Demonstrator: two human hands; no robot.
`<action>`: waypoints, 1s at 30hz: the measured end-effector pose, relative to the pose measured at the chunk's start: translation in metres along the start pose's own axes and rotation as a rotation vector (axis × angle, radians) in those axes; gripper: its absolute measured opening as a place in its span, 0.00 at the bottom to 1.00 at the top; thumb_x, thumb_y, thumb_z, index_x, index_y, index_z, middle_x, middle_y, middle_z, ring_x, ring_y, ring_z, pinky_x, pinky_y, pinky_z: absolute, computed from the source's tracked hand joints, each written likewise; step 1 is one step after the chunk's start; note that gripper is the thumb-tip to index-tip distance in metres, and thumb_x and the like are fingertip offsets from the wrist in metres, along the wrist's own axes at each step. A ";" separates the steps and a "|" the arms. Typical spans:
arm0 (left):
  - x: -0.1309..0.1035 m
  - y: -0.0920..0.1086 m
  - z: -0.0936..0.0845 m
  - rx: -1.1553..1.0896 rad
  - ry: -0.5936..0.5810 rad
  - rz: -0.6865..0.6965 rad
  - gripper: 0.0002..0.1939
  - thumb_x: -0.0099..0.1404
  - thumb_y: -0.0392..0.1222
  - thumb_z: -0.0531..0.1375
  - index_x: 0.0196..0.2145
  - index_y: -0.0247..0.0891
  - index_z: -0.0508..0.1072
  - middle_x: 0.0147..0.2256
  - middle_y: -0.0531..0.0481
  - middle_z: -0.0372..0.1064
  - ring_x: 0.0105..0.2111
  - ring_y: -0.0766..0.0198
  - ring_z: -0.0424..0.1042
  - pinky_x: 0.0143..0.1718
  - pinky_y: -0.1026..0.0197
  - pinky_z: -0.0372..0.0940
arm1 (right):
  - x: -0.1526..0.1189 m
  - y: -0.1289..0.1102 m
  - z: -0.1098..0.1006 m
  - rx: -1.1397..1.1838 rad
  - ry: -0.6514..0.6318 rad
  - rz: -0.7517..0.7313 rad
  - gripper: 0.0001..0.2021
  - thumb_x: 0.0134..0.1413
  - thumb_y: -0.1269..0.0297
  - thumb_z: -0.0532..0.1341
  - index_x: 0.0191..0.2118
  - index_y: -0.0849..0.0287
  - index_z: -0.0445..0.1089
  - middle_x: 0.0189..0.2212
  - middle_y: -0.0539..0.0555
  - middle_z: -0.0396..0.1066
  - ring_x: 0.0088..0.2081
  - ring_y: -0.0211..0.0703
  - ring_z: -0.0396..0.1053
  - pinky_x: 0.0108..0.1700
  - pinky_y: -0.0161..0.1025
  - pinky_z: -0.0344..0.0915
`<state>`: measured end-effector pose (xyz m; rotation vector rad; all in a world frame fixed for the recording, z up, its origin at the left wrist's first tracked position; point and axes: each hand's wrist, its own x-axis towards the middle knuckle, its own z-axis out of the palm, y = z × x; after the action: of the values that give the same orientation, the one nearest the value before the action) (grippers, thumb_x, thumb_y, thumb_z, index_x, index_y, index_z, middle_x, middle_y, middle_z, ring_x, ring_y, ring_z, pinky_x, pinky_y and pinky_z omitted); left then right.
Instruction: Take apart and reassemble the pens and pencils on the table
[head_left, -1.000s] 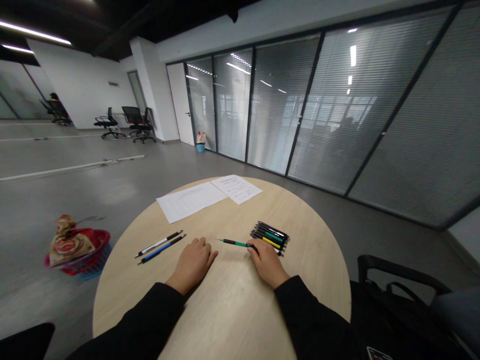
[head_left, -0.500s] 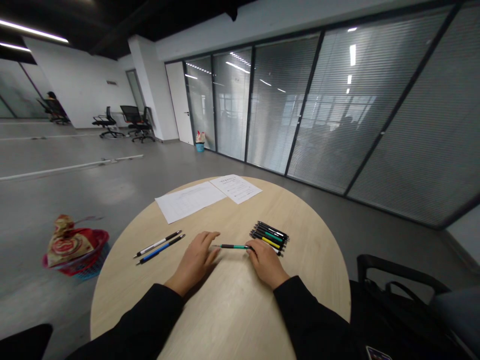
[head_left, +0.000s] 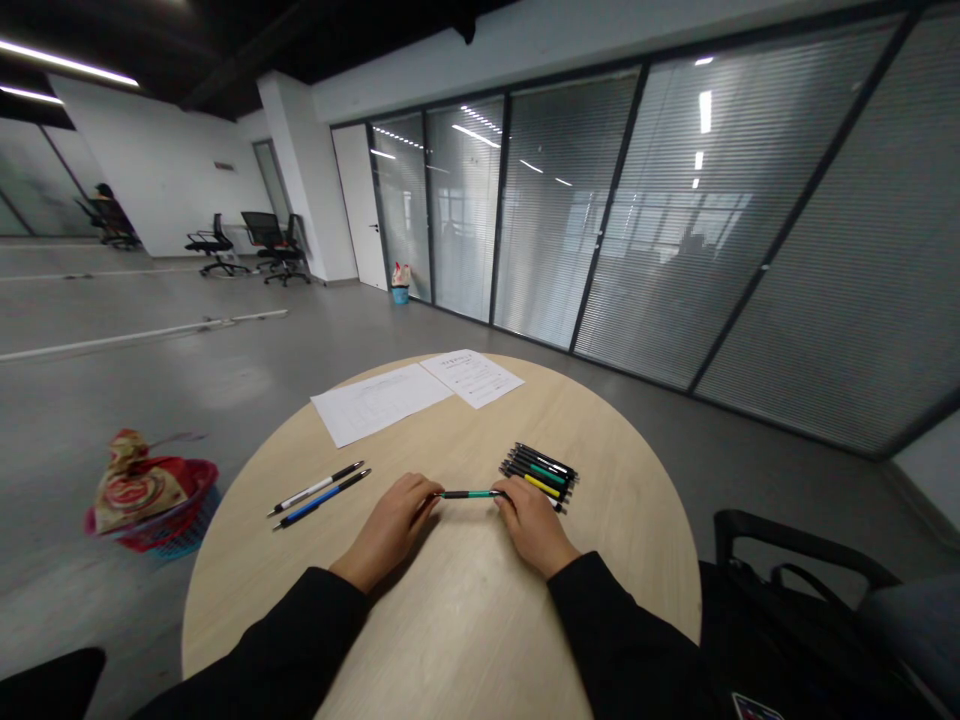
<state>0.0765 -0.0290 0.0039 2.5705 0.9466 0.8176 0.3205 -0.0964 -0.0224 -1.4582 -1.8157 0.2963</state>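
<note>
A green and black pen [head_left: 469, 494] stretches sideways between my two hands, just above or on the round table. My left hand [head_left: 396, 522] pinches its left end, and my right hand [head_left: 531, 522] grips the right end, the fingers closed on it. Close beyond my right hand lies a row of several pens [head_left: 541, 474], black, green, yellow and white, side by side. To the left of my left hand are a white and black pen [head_left: 315, 488] and a blue and black pen [head_left: 322, 499], nearly parallel.
Two printed paper sheets [head_left: 382, 402] lie at the far side of the round wooden table [head_left: 465, 620]. A basket with a paper bag [head_left: 150, 500] stands on the floor at left. A black chair [head_left: 802, 545] is at right; glass partitions run behind.
The fingers of my left hand have closed onto the left end of the green and black pen. My right hand keeps its hold and place.
</note>
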 end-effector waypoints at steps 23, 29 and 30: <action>-0.001 -0.028 -0.006 0.259 0.212 -0.230 0.15 0.70 0.45 0.52 0.37 0.38 0.76 0.38 0.42 0.72 0.40 0.51 0.69 0.44 0.50 0.63 | 0.000 0.006 0.000 -0.270 0.037 0.071 0.06 0.61 0.70 0.61 0.39 0.56 0.76 0.37 0.58 0.71 0.43 0.53 0.65 0.47 0.48 0.63; 0.000 -0.023 0.002 0.176 0.104 -0.168 0.13 0.70 0.43 0.53 0.38 0.38 0.77 0.38 0.43 0.72 0.39 0.52 0.68 0.43 0.51 0.62 | -0.002 0.000 0.001 -0.340 -0.046 0.080 0.03 0.59 0.69 0.64 0.35 0.57 0.76 0.37 0.58 0.70 0.44 0.53 0.64 0.47 0.47 0.62; 0.000 -0.020 0.002 0.160 0.085 -0.151 0.12 0.70 0.43 0.54 0.38 0.38 0.77 0.38 0.43 0.72 0.40 0.53 0.68 0.43 0.52 0.62 | -0.002 -0.001 0.001 -0.328 -0.037 0.080 0.03 0.58 0.69 0.64 0.36 0.57 0.76 0.38 0.58 0.70 0.44 0.53 0.64 0.47 0.47 0.62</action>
<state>0.0681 -0.0142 -0.0067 2.5730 1.2627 0.8455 0.3192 -0.0983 -0.0231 -1.7625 -1.9030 0.0656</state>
